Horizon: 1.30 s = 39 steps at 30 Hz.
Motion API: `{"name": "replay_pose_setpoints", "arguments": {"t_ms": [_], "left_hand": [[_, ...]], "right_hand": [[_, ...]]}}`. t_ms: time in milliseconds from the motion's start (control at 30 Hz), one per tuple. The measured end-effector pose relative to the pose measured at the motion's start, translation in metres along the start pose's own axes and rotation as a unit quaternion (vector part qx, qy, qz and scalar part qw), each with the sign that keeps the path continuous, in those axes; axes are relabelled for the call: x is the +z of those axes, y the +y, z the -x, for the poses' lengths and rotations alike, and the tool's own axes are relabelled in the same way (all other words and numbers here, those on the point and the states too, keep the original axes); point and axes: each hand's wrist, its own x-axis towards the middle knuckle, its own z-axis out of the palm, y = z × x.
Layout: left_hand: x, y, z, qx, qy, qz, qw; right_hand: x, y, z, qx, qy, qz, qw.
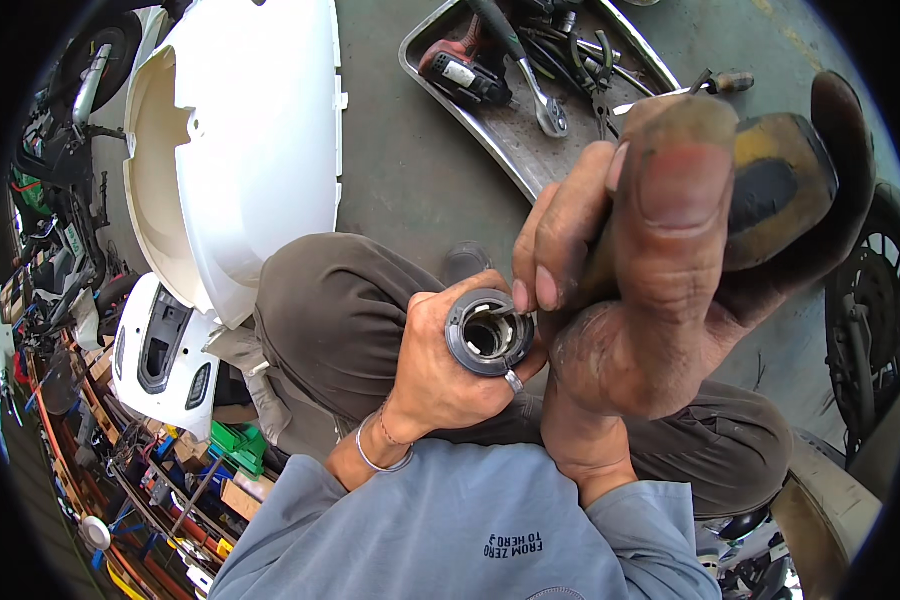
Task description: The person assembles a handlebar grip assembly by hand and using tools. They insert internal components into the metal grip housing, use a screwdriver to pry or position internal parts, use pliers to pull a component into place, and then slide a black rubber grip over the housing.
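My left hand [440, 390] is wrapped round a cylindrical part with a dark round collar [457, 350] and pale notched pieces inside its open top, seen end-on. My right hand [670, 250], large and close to the camera, grips a worn yellow-and-black tool handle [790, 180], probably a screwdriver's, with fingers curled round it. A thin metal tip reaches the collar's upper edge beside my fingertips; the rest of the tool is hidden by my hand. Both hands are above my lap.
A large white body panel [250, 130] and smaller white panel [160, 350] lie at left, near motorbikes and cluttered racks. A metal tray [490, 150] holds a ratchet [550, 110], pliers and power tool at top. A wheel [860, 330] stands at right.
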Motion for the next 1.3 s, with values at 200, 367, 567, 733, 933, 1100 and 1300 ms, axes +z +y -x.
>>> {"name": "replay_pose_setpoints", "arguments": {"t_ms": [200,367,567,733,933,1100,1300], "left_hand": [[-0.003,-0.007,-0.001,0.021,-0.005,0.057,0.998],[-0.001,0.003,-0.002,0.036,0.028,0.030,0.998],[0.003,0.002,-0.003,0.001,0.012,0.031,0.999],[0.006,-0.006,-0.002,0.009,0.009,0.053,0.999],[0.006,0.000,-0.005,0.000,0.024,0.099,0.995],[0.001,-0.002,-0.005,0.028,-0.006,0.061,0.998],[0.010,-0.011,-0.005,0.014,-0.022,0.068,0.997]], "right_hand": [[-0.002,0.011,0.011,-0.111,-0.045,-0.062,0.991],[-0.013,0.023,0.015,-0.134,-0.056,-0.079,0.986],[-0.019,0.023,0.013,-0.146,-0.073,-0.081,0.983],[-0.016,0.023,0.014,-0.152,-0.075,-0.060,0.984],[-0.013,0.021,0.017,-0.155,-0.078,-0.035,0.984],[-0.012,0.024,0.017,-0.160,-0.072,-0.020,0.984],[-0.009,0.025,0.010,-0.179,-0.050,0.004,0.983]]}}
